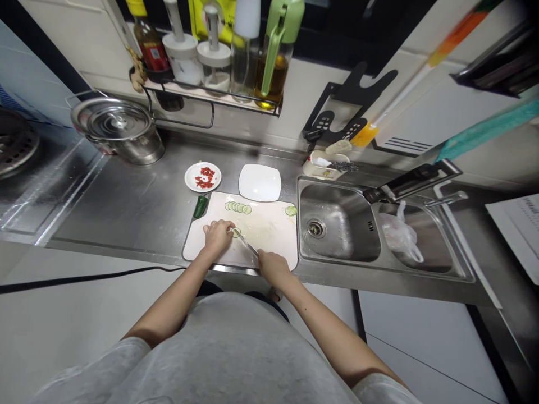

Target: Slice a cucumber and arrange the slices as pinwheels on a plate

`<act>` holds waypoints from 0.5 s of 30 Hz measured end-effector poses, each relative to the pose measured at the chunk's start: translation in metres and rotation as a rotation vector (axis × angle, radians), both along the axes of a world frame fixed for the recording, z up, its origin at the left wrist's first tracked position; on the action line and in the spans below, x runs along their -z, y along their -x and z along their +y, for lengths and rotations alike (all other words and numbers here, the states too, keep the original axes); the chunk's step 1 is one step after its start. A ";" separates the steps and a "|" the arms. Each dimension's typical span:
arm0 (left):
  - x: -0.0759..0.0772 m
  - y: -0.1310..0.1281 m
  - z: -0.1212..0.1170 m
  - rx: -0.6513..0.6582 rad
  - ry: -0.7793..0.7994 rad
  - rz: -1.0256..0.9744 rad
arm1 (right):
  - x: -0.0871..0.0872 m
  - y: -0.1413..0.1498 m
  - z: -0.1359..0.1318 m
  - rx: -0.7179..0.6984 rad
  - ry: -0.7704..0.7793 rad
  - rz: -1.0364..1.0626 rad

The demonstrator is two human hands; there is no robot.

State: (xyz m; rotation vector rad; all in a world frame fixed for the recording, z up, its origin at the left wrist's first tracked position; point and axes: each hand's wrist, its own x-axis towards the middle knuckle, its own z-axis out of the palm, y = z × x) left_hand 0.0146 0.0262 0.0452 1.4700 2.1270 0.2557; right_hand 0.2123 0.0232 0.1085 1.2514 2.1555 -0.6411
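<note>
Counter of grey stainless steel point(126, 207) stretches leftward; its rectangular steel sink point(349, 230) borders the right edge of a white rectangular cutting board point(273, 227). There the left hand point(218, 238) bends its fingers, grip unclear; the right hand point(273, 267) closes around a slim metal-bladed knife point(248, 245), slanting to a thin, round, green-rimmed slice point(237, 232) at the left fingertips.

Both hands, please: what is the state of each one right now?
Left hand: fingers bent beside a cucumber slice; grip cannot be told.
Right hand: closed, holding the knife.
</note>
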 end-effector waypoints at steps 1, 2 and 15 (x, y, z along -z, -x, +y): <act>0.000 0.000 0.000 0.002 0.000 -0.001 | 0.000 0.001 0.000 -0.003 0.000 -0.002; 0.000 0.000 0.000 0.003 0.000 -0.003 | -0.001 0.001 0.000 -0.004 -0.001 -0.003; -0.004 -0.001 0.001 0.011 0.015 0.019 | 0.001 -0.006 -0.004 -0.013 -0.020 -0.012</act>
